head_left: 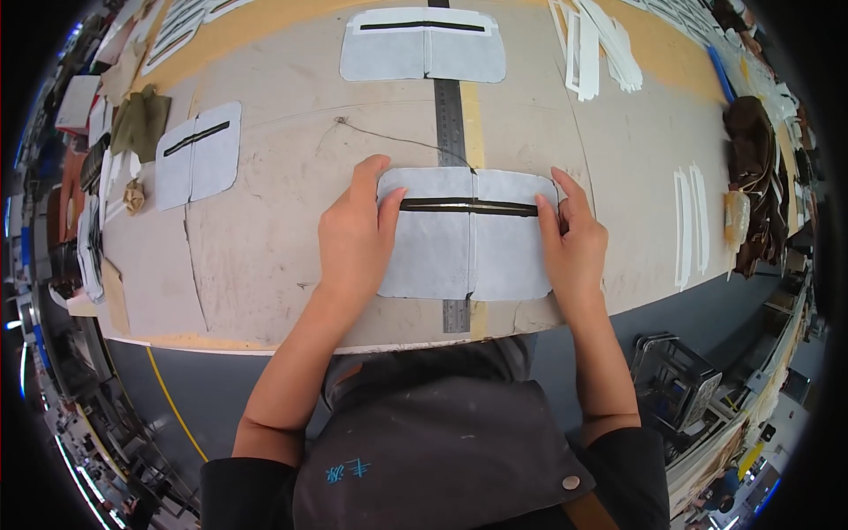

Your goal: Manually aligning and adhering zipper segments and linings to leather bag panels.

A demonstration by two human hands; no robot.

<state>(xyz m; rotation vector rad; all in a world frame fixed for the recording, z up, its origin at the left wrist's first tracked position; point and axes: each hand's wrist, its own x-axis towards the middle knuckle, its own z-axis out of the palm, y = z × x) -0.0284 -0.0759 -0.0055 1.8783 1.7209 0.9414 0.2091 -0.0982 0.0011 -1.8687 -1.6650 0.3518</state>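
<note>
A pale grey fabric panel (426, 252) with rounded corners lies before me, a dark slot running across its upper part and a seam down its middle. My left hand (360, 225) grips its left edge, thumb on top near the slot's left end. On the opposite edge my right hand (572, 234) holds it the same way, thumb by the slot's right end. Beneath the panel runs a dark metal ruler (450, 124), showing above and below it. A loose dark thread (389, 137) trails from the panel's top edge.
Similar panels lie at the far middle (384, 57) and on the left (201, 163). White strip frames (583, 53) rest at the far right, with more narrow white strips (692, 225) nearer. Dark brown material (755, 177) is heaped at the right edge, olive cloth (140, 124) at the left.
</note>
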